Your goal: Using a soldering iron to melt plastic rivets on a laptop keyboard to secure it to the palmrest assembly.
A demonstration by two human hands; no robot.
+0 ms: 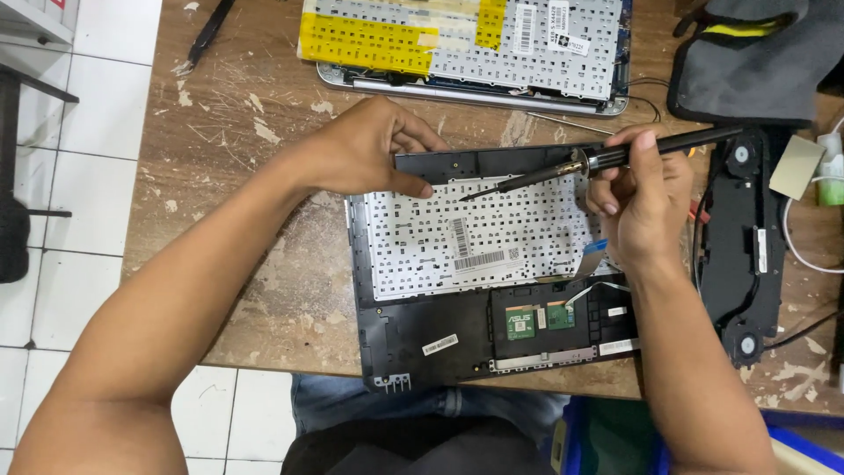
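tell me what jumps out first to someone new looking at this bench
At centre, an opened laptop shell lies with its white keyboard backing exposed. The right hand holds a soldering iron over it, tip pointing left, while the left hand presses its top edge.

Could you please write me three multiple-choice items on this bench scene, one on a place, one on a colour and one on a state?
1. Where does the soldering iron tip point?
A. At the white keyboard back
B. At the floor
C. At the green board

2. What colour is the tape on the far keyboard?
A. Red
B. Yellow
C. Blue

3. What is the left hand doing?
A. Holding a screwdriver
B. Hanging off the table
C. Pressing on the laptop case

Answers: 1 A, the tip hangs over the white sheet. 2 B, yellow strips cross it. 3 C, its fingers rest on the case's top edge, while the right hand grips the iron.
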